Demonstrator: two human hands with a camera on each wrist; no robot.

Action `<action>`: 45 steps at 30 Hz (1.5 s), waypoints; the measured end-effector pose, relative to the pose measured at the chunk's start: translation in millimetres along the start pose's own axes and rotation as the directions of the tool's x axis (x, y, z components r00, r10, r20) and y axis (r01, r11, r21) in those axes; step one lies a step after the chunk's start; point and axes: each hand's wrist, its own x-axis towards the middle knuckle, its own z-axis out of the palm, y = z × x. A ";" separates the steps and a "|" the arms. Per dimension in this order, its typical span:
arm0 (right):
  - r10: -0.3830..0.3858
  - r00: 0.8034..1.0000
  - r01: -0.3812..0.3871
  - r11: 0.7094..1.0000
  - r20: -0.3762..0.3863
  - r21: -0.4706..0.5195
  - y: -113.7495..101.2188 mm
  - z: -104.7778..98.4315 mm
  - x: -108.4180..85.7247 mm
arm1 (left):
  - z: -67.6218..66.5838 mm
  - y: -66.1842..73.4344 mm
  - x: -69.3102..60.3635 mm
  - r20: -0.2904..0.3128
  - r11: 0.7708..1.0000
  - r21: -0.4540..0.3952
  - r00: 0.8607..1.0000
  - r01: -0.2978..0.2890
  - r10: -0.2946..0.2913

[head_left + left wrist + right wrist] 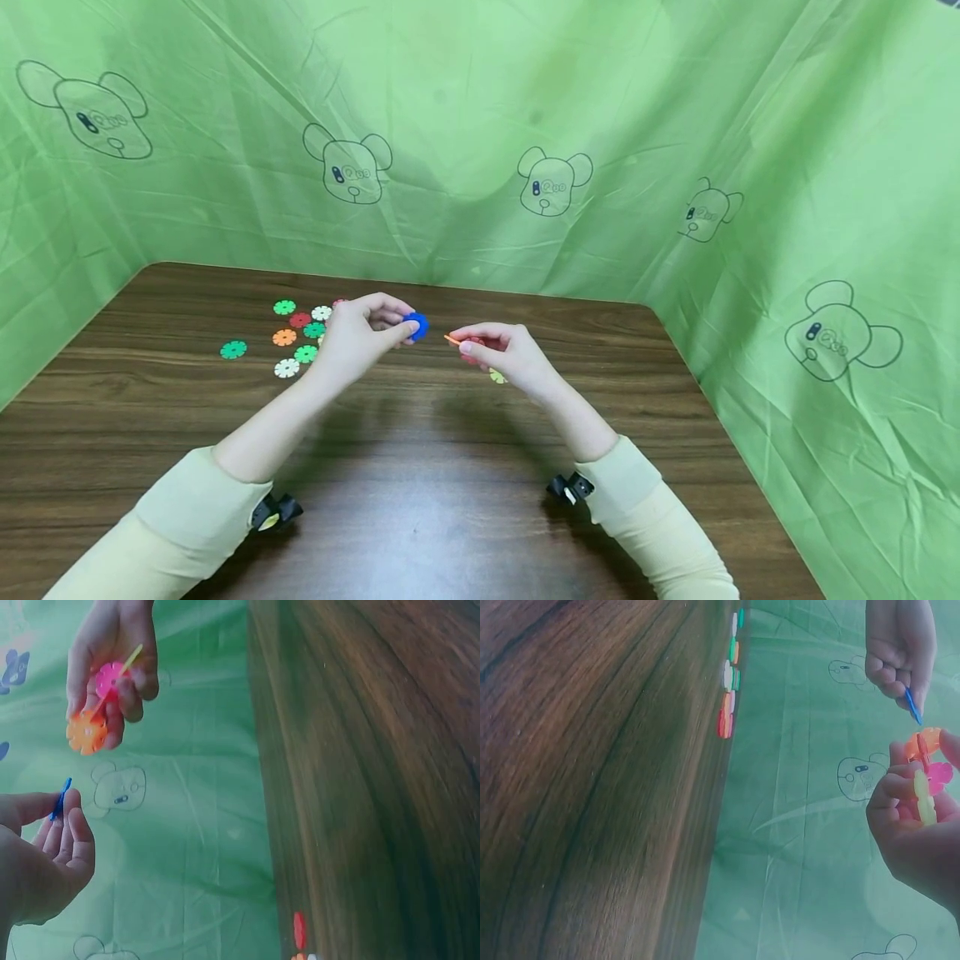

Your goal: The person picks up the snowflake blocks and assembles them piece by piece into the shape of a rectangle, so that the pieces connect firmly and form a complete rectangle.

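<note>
Between thumb and fingers, my left hand (358, 335) pinches a blue notched plastic disc (421, 326) above the table, its thin edge showing in the left wrist view. To the right, my right hand (517, 357) holds several such discs joined together. In the right wrist view these are an orange disc (928, 739), a red one (922, 750) seen nearly edge-on, a pink one (939, 778) and a yellow-green one (925, 801). The orange disc points toward the blue disc, with a small gap between them. My right fingers partly cover the joined discs.
Loose notched discs lie on the brown wooden table (420, 467) at the left, among them a dark green (233, 350), an orange (284, 337) and a white disc (287, 368). My left forearm and hand partly hide the group. A green curtain (465, 242) surrounds the table's back and sides.
</note>
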 end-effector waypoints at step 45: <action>-0.112 0.983 0.115 0.993 0.144 -0.016 -2.2 5.4 -4.6 | 9.6 -10.3 -9.3 0.129 1.000 -0.004 0.992 0.002 -0.002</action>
